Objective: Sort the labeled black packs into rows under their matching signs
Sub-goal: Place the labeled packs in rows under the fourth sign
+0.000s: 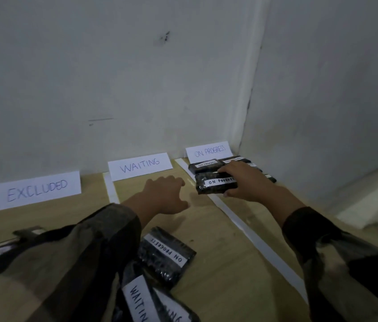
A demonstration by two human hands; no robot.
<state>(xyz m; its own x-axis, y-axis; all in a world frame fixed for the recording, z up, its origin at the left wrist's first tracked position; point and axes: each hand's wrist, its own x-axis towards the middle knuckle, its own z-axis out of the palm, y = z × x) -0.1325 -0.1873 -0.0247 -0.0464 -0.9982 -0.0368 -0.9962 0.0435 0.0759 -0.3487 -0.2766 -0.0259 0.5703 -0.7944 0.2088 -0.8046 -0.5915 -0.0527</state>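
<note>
Three paper signs lean at the wall: EXCLUDED (31, 191), WAITING (140, 166) and ON PROGRESS (209, 151). Under the ON PROGRESS sign lie a few black packs (203, 165) with white labels. My right hand (247, 182) grips another black pack labeled ON PROGRESS (213, 185) just in front of them, low over the wooden surface. My left hand (164, 196) hovers with spread fingers, holding nothing, in the lane under the WAITING sign. Near me lie an ON PROGRESS pack (167, 256) and two WAITING packs (141, 298), partly hidden by my left sleeve.
White paper strips (253, 240) divide the wooden surface (218, 275) into lanes. A grey wall stands behind the signs and a second wall closes the corner at right. More dark packs (2, 252) lie at the left under my sleeve.
</note>
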